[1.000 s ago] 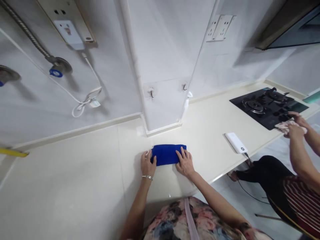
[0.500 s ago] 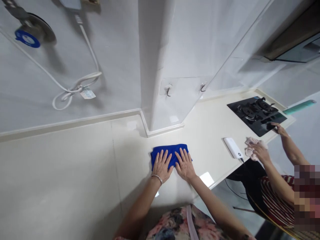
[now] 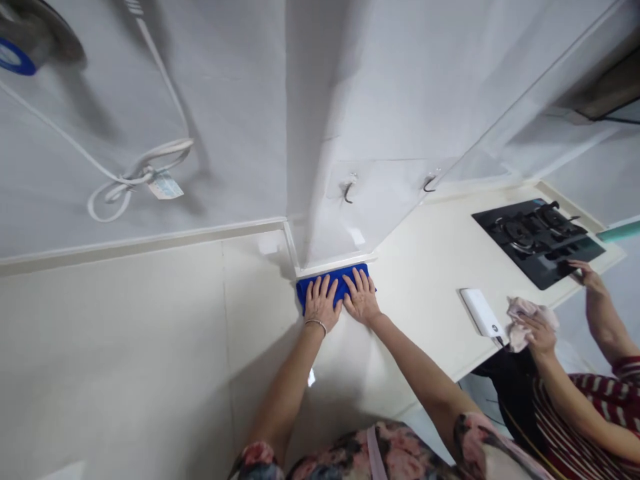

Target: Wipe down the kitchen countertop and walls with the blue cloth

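A folded blue cloth [image 3: 336, 283] lies on the pale countertop [image 3: 165, 347], its far edge against the foot of the wall pillar. My left hand [image 3: 323, 303] rests flat on the left part of the cloth, fingers spread, a bracelet at the wrist. On the cloth's right part lies my right hand [image 3: 362, 298], fingers also stretched out and apart. Both palms reach over the near edge of the cloth, and the two hands almost meet at the thumbs.
The tiled pillar [image 3: 345, 227] with two hooks rises just beyond the cloth. To the right are a white power bank [image 3: 481, 312] with a cable, a black gas hob [image 3: 540, 240], and another person's hand on a pale pink cloth [image 3: 533, 320]. A knotted white cord [image 3: 145, 177] hangs at left.
Both my hands have pushed the blue cloth forward, away from me, up to the base of the pillar. The view has shifted a little. The other person still holds the pink cloth.
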The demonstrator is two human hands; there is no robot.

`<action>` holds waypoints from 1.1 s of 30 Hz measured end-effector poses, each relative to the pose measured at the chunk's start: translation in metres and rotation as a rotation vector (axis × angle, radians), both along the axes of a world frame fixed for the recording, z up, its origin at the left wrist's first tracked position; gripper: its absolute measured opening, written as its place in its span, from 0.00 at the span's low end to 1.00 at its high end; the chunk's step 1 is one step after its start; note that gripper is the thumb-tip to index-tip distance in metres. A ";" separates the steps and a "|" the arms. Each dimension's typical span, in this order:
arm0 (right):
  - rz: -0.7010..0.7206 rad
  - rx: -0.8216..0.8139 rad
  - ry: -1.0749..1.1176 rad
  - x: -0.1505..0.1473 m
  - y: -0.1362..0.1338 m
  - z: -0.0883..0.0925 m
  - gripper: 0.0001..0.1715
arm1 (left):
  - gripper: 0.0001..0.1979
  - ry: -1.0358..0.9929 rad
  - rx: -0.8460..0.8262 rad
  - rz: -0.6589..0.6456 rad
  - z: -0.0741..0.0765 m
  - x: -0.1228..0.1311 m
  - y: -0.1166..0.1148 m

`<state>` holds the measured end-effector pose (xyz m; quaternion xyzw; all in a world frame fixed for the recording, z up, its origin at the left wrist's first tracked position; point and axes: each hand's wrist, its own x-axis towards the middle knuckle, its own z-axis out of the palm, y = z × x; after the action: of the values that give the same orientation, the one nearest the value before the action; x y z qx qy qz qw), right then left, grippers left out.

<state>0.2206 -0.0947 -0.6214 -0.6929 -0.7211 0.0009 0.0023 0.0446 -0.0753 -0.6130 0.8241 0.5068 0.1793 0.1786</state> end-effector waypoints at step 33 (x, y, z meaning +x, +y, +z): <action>-0.008 -0.177 0.340 0.013 -0.127 0.046 0.37 | 0.26 0.247 -0.165 0.020 0.042 -0.069 -0.109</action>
<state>0.2336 -0.2215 -0.5756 -0.6830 -0.7048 0.1811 0.0632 -0.0244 -0.1845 -0.5715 0.8172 0.5463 0.0358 0.1802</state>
